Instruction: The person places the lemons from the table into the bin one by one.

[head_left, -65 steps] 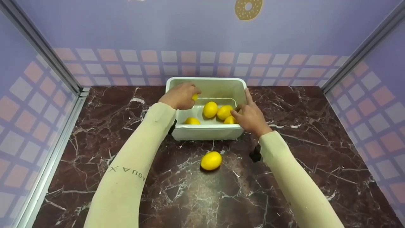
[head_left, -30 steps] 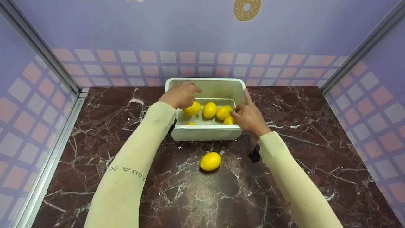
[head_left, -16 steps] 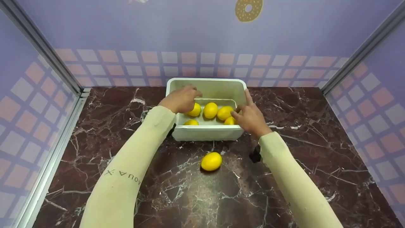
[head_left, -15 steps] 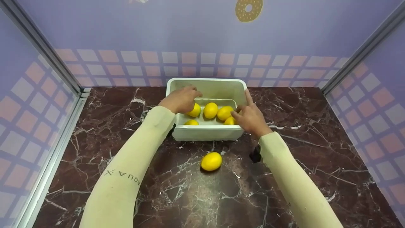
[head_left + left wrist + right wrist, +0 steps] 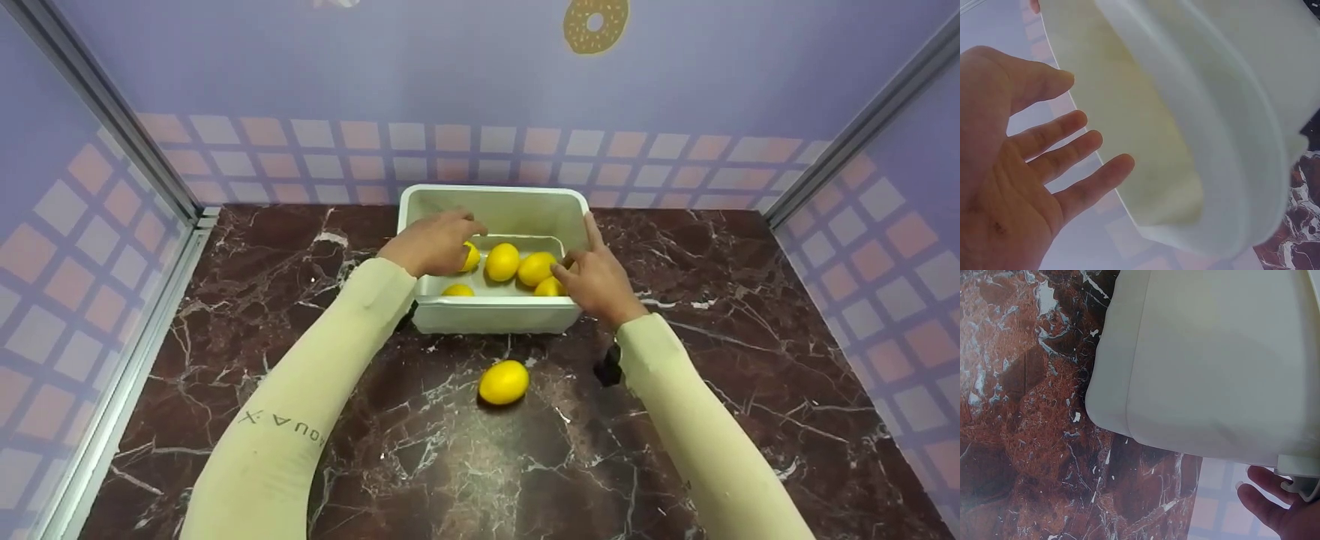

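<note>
A white plastic bin (image 5: pixel 495 315) stands near the back wall with several lemons inside. Among them are one lemon (image 5: pixel 502 262) in the middle, another lemon (image 5: pixel 537 268) to its right and a partly hidden lemon (image 5: pixel 470 256) beside my left hand. My left hand (image 5: pixel 431 244) hovers over the bin's left side; the left wrist view shows its fingers (image 5: pixel 1095 180) spread and holding nothing. At the right rim my right hand (image 5: pixel 600 281) grips the bin, thumb on the inner side and fingers at the rim. A single lemon (image 5: pixel 504 382) lies on the table in front.
The dark red marbled table (image 5: pixel 720 360) runs under everything. Purple panels with a tile pattern (image 5: pixel 495 139) enclose it at the back and both sides, joined by metal corner strips (image 5: pixel 112 112).
My left hand, which held a lemon inside the bin, has let it go there and shifted slightly down. My right hand stays at the rim; the lemon on the table has not moved.
</note>
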The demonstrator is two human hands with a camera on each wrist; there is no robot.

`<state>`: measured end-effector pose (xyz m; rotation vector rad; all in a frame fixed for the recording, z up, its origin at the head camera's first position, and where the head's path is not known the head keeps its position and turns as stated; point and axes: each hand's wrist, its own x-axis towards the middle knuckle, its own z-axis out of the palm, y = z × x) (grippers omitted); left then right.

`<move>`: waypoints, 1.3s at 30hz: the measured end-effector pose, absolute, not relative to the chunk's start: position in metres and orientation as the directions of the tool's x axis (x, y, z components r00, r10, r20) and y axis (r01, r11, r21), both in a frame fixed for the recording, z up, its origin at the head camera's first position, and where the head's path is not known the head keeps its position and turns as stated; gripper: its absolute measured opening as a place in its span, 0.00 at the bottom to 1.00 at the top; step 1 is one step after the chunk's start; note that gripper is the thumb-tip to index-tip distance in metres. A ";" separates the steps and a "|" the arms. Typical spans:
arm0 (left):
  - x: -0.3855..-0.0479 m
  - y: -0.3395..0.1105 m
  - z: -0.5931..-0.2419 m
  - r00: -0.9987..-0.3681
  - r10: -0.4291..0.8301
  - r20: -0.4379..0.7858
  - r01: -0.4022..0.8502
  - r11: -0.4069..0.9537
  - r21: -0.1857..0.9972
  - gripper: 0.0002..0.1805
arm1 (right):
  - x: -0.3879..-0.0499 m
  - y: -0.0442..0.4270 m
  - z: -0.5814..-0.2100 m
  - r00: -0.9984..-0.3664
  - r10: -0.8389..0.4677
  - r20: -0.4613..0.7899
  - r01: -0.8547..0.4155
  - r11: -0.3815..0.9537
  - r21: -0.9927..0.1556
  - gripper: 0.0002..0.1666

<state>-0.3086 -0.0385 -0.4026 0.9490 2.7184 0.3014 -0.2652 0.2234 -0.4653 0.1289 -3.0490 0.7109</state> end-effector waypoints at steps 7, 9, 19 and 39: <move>-0.303 -0.035 -0.399 -0.750 0.640 -0.166 0.590 0.761 0.270 0.30 | -0.266 0.224 -0.466 -0.996 -0.082 0.024 -0.084 0.892 -0.445 0.20; -0.300 -0.035 -0.398 -0.744 0.649 -0.160 0.600 0.754 0.268 0.30 | -0.266 0.224 -0.466 -0.996 -0.083 0.025 -0.086 0.891 -0.446 0.20; -0.288 -0.028 -0.392 -0.716 0.688 -0.119 0.652 0.720 0.237 0.26 | -0.266 0.223 -0.465 -0.996 -0.084 0.021 -0.085 0.893 -0.442 0.21; -0.267 -0.022 -0.384 -0.685 0.718 -0.122 0.689 0.693 0.211 0.27 | -0.266 0.223 -0.464 -0.997 -0.077 0.016 -0.076 0.898 -0.432 0.21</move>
